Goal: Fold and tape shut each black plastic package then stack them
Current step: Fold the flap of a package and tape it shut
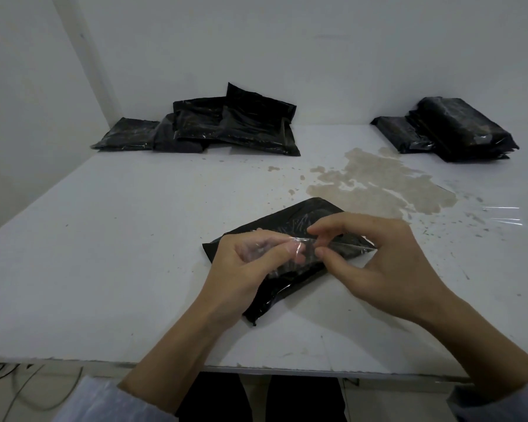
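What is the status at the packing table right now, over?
Left hand and right hand both pinching clear tape over black package. Not yet stacked. Loose pile far left, stack far right. Nothing in the way.

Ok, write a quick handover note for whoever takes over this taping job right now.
Left hand and right hand both pinch a strip of clear tape over the black package lying mid-table.
Loose pile at the far left, seemingly still to do; neater stack at the far right, seemingly finished.
Left: press the tape down, stack this package, then work through the pile.
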Demonstrator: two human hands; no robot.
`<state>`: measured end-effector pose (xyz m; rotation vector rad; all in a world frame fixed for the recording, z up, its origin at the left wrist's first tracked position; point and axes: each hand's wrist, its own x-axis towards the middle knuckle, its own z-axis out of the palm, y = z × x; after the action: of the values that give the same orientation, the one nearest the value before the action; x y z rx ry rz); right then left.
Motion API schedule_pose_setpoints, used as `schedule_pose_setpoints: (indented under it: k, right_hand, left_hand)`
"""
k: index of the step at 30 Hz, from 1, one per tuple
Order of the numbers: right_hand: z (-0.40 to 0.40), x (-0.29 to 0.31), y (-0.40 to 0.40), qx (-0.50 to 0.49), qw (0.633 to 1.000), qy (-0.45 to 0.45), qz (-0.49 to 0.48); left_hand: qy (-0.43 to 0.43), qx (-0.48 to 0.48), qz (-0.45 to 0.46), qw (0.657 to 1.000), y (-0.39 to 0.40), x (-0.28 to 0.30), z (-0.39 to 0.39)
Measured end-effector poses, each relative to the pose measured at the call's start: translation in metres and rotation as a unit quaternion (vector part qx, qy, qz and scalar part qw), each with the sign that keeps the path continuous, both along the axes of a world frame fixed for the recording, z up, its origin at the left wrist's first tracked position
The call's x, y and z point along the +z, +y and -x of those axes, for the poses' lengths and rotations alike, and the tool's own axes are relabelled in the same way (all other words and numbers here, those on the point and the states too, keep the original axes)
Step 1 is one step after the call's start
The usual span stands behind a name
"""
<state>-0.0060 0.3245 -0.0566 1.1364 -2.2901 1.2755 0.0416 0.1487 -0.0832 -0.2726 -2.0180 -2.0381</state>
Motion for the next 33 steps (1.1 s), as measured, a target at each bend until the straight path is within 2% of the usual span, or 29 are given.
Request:
schedule_pose_setpoints:
  k: [2,4,7,11,14,17,18,19,20,21,22,25,33]
  right_hand:
    - [0.001,0.004,0.0,0.015,0.994,-0.103,0.038]
    - [0.001,0.008,-0.002,0.04,0.972,-0.208,0.103]
    - [-0.001,0.01,-0.003,0.062,0.935,-0.307,0.168]
    - [-0.006,0.011,-0.005,0.087,0.899,-0.38,0.201]
    - [-0.006,0.01,-0.009,0.092,0.896,-0.382,0.206]
    - [-0.008,0.006,-0.012,0.044,0.921,-0.337,0.192]
    - [-0.01,0.004,-0.013,-0.002,0.951,-0.263,0.16]
    - [-0.011,0.002,-0.012,-0.057,0.983,-0.142,0.104]
    - [-0.012,-0.002,-0.01,-0.098,0.994,-0.009,0.043]
    - [-0.013,-0.007,-0.009,-0.119,0.988,0.1,0.005]
    - [-0.015,-0.012,-0.01,-0.132,0.978,0.161,-0.017]
    - [-0.019,-0.023,-0.015,-0.164,0.96,0.223,-0.029]
    - [-0.017,-0.027,-0.02,-0.154,0.963,0.22,-0.035]
  left_hand:
    - [-0.001,-0.024,-0.035,0.999,-0.003,0.0,0.001]
    - [0.0,-0.046,-0.054,0.997,-0.003,0.001,0.0]
    - [-0.021,-0.038,-0.082,0.996,-0.002,0.001,0.001]
    - [-0.052,-0.02,-0.114,0.992,-0.002,0.002,0.001]
    - [-0.061,-0.013,-0.094,0.994,0.0,0.004,-0.001]
    - [-0.071,0.018,-0.098,0.992,0.003,0.005,-0.002]
    - [-0.074,0.027,-0.103,0.991,0.004,0.005,-0.001]
    - [-0.079,0.034,-0.115,0.99,0.004,0.006,-0.001]
    - [-0.087,0.04,-0.13,0.987,0.005,0.006,-0.001]
    - [-0.093,0.044,-0.142,0.984,0.005,0.006,-0.001]
    - [-0.098,0.046,-0.149,0.983,0.005,0.007,-0.001]
    - [-0.096,0.044,-0.147,0.983,0.005,0.007,-0.002]
    - [-0.09,0.049,-0.142,0.985,0.005,0.007,-0.001]
